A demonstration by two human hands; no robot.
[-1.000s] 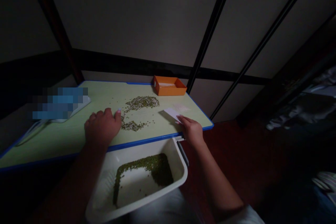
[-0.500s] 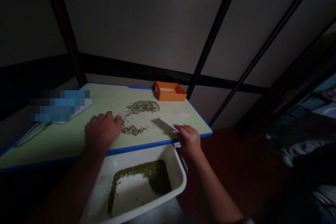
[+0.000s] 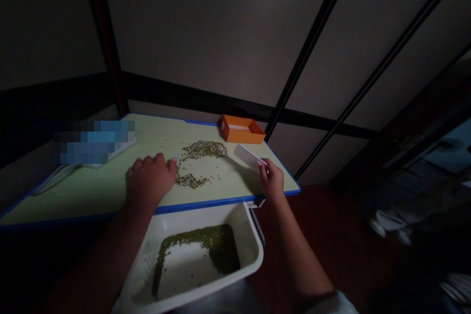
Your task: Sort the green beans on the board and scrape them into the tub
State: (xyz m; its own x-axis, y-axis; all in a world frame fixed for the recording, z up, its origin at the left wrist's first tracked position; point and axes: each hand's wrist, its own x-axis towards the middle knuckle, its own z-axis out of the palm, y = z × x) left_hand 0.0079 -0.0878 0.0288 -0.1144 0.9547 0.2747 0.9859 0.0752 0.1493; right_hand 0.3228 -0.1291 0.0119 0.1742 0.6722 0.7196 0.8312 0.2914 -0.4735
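A thin white card (image 3: 248, 157) is pinched between the thumb and fingers of my right hand (image 3: 273, 177). It is tilted above the table, right of a heap of small green beans mixed with pale bits (image 3: 204, 148). My left hand (image 3: 151, 176) rests on the table, back up and thumb apart, beside a smaller scatter of beans (image 3: 191, 180); its palm is hidden. Below the table's front edge is a white plastic bin (image 3: 253, 255), with green beans (image 3: 222, 245) along its far and right sides.
The pale green table (image 3: 154, 130) has a blue edge. An orange open box (image 3: 245, 135) stands at its back right. At the left lies a white device (image 3: 123, 147) with a blurred-out screen and a cable. A panelled wall (image 3: 213, 34) rises behind.
My right hand has lifted the card up and to the right, away from the beans. My left hand has stayed beside the smaller scatter. The whole view has shifted slightly.
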